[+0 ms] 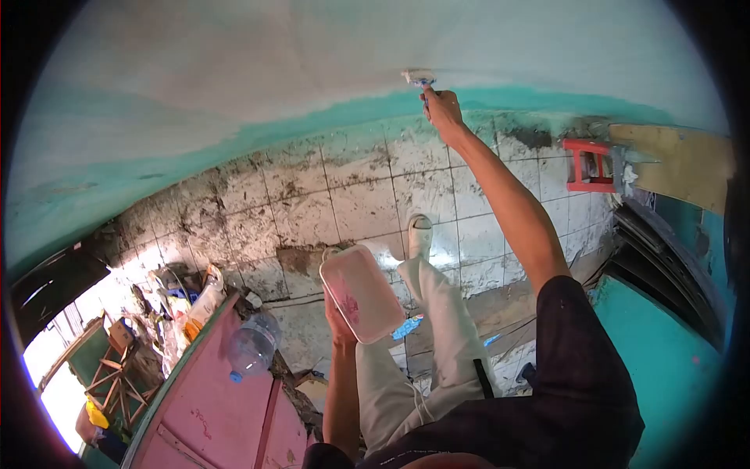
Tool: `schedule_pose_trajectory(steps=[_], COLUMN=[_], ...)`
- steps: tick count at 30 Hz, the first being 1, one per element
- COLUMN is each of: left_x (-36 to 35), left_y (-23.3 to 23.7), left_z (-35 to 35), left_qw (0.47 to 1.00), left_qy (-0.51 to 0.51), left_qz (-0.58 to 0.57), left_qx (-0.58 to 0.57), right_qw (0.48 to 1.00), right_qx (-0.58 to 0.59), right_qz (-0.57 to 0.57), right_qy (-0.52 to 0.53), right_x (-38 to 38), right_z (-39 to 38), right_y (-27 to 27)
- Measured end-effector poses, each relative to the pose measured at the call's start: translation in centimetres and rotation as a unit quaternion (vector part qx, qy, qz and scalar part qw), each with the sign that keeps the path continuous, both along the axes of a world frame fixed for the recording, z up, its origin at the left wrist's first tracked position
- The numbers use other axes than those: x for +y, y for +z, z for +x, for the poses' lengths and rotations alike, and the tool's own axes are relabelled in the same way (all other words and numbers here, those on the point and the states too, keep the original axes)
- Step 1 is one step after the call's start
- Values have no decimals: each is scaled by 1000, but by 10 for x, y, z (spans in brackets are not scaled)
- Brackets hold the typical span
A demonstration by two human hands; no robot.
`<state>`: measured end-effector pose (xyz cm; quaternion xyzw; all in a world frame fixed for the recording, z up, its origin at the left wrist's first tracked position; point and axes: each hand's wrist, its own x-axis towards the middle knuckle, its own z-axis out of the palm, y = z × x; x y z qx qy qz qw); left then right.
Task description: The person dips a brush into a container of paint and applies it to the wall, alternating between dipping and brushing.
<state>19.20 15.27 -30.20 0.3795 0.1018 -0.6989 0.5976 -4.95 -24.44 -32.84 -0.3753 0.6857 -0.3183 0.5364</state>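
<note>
My right hand (pixel 444 113) is stretched far forward, its fingers wrapped round the handle of a paintbrush (pixel 420 77). The brush's pale head is against the wall (pixel 312 62), which is whitish above with a turquoise band below. Close to my body, my left hand (pixel 340 319) grips the side of a rectangular pinkish plastic tub (pixel 363 293), tilted, with darker pink stains inside. Some of the left fingers are hidden behind the tub.
Stained white floor tiles (pixel 359 203) lie below the wall. A red stool (pixel 590 166) stands at the right by a wooden board (pixel 672 164). A large clear water bottle (pixel 254 344) lies on a pink panel (pixel 226 391), with clutter (pixel 187 305) beyond. A turquoise surface (pixel 656 367) is at the right.
</note>
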Motion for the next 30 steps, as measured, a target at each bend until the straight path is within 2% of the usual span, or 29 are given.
schedule_pose_trajectory(steps=[2, 5, 9, 11, 12, 13, 15, 16, 17, 18, 19, 20, 21, 23, 24, 25, 26, 27, 28, 30], left_x=[-6, -25, -46, -48, -49, -35, -13, -29, -25, -15, -7, -22, -21, -13, -8, -7, -6, -7, -8, -1], left_y=[10, 48, 90, 109, 118, 110, 79, 109, 103, 92, 86, 117, 113, 111, 107, 102, 99, 95, 85, 72], left_z=[6, 9, 19, 26, 27, 35, 58, 46, 51, 54, 58, 44, 40, 41, 43, 42, 39, 34, 33, 36], left_qw=[998, 999, 998, 996, 999, 999, 997, 983, 980, 990, 996, 994, 992, 990, 980, 981, 983, 985, 987, 998], left_qy=[-25, -48, -55, -49, -42, -43, -39, -31, -34, -34, -35, -35, -44, 7, -83, -82, -73, -64, -60, -43], left_qz=[-20, -15, -38, -69, 19, 27, 69, 163, 172, 116, 60, 63, 68, 101, 74, 69, 70, 70, 63, 35], left_qx=[62, 19, 13, 32, 3, -6, 7, -84, -92, -78, -64, -86, -94, -100, -164, -161, -153, -141, -132, 1], right_qw=[1000, 999, 990, 958, 943, 925, 929, 934, 936, 941, 937, 926, 930, 962, 770, 768, 921, 991, 990, 997], right_qx=[-2, -22, -37, -5, -1, 1, 29, 71, 114, 108, 187, 262, 257, 234, 519, 523, 334, 118, 128, 59], right_qz=[-16, -26, -129, -281, -329, -377, -367, -348, -326, -316, -282, -250, -243, 2, -182, -185, -68, 53, 46, -35], right_qy=[10, 17, 34, 56, 52, 48, 22, 42, 63, 61, 85, 108, 100, 138, 323, 321, 190, 41, 44, 33], right_x=[-3, 7, 24, 38, 40, 40, 28, 17, 9, 6, 5, 2, 3, 12, 17, 15, 15, 12, 2, -1], right_z=[-3, 1, -4, -5, -6, -6, -1, -2, -2, -3, -2, -1, -1, -5, -25, -25, -22, -22, -24, -21], right_y=[56, 150, 248, 278, 286, 287, 260, 221, 179, 135, 86, 45, 19, -32, -108, -98, -71, -38, -1, 90])
